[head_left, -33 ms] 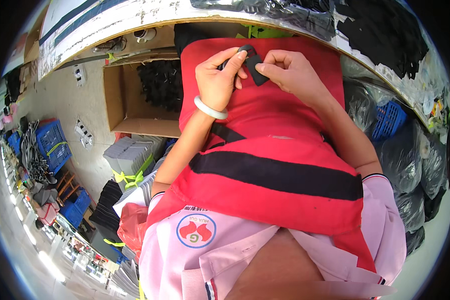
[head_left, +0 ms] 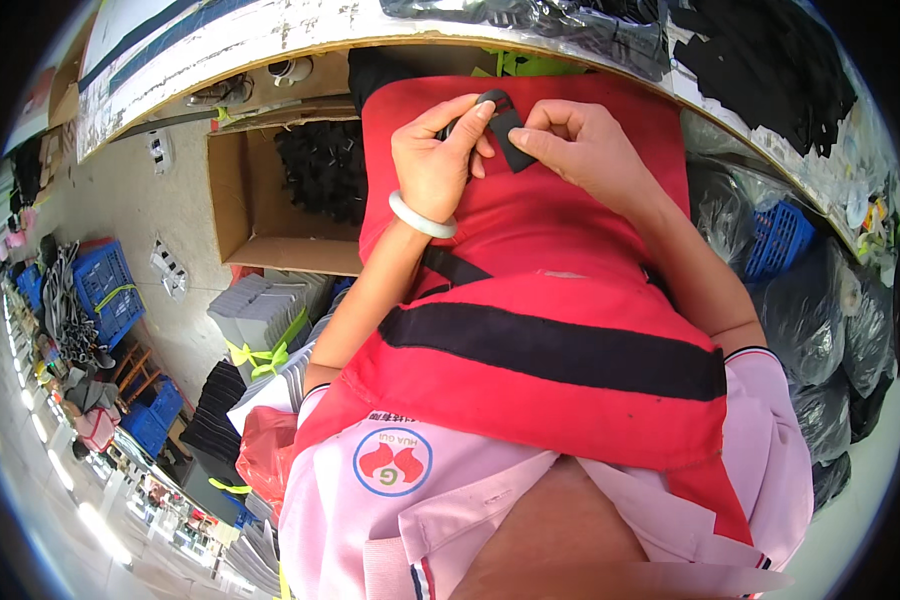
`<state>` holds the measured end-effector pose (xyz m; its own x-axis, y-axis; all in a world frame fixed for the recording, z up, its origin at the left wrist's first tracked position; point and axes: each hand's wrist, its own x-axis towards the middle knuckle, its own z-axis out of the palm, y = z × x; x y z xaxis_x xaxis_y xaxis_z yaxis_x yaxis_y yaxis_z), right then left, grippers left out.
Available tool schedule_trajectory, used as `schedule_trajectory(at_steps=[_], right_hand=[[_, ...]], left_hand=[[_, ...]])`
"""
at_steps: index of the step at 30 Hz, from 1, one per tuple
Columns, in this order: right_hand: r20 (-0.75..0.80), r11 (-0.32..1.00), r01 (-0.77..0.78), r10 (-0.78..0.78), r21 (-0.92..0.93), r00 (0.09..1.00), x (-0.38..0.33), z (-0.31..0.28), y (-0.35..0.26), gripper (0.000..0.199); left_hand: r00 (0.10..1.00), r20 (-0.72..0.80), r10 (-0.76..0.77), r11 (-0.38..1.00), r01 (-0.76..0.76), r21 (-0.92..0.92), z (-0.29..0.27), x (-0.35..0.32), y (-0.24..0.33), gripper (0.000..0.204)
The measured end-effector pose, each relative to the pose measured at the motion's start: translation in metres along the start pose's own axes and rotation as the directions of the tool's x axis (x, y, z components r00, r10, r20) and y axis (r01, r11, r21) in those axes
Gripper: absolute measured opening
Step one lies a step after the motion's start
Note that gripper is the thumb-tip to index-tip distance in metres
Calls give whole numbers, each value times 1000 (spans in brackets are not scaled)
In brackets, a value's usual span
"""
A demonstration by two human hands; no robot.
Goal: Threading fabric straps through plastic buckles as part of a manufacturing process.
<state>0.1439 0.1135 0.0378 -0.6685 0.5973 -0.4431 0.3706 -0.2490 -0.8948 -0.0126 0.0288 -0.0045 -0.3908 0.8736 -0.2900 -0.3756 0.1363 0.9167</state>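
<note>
My left hand (head_left: 433, 150), with a pale bangle at its wrist, pinches the curved end of a small black strap-like piece (head_left: 513, 148) between thumb and fingers. That piece has a slotted, looped upper end and a flat rectangular tab hanging down. My right hand (head_left: 580, 145) pinches the tab's right edge between thumb and forefinger. Both hands are above the red apron (head_left: 530, 220) over my lap. More of the black material shows behind my left fingers, but its shape is partly hidden. I cannot tell exactly what kind of part it is.
An open cardboard box (head_left: 232, 200) of black pieces stands to the left, above tied stacks of grey pieces (head_left: 260, 310). The worktable (head_left: 310, 28) curves across the far side, with a black heap (head_left: 770, 70) on it. Dark plastic bags (head_left: 800, 320) and a blue basket (head_left: 778, 240) lie right.
</note>
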Motion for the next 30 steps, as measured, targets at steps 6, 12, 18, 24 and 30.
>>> schedule_trajectory(at_steps=[6,12,18,24,30], right_hand=[[60,973,-207,202,102,978,7,-6,4,23],[106,932,-235,214,275,971,8,-5,9,25],[40,861,-176,178,477,983,9,2,17,25],[-89,873,-17,69,488,994,7,25,23,22],[48,910,-12,-9,413,999,6,4,7,20]], left_hand=[[998,7,55,998,-55,-9,3,-2,0,15],[963,76,258,946,-268,180,-2,-4,-4,16],[960,47,277,947,-281,157,1,-4,-2,16],[956,46,290,944,-294,149,-1,-6,-3,14],[911,247,331,875,-394,280,-14,-12,21,12]])
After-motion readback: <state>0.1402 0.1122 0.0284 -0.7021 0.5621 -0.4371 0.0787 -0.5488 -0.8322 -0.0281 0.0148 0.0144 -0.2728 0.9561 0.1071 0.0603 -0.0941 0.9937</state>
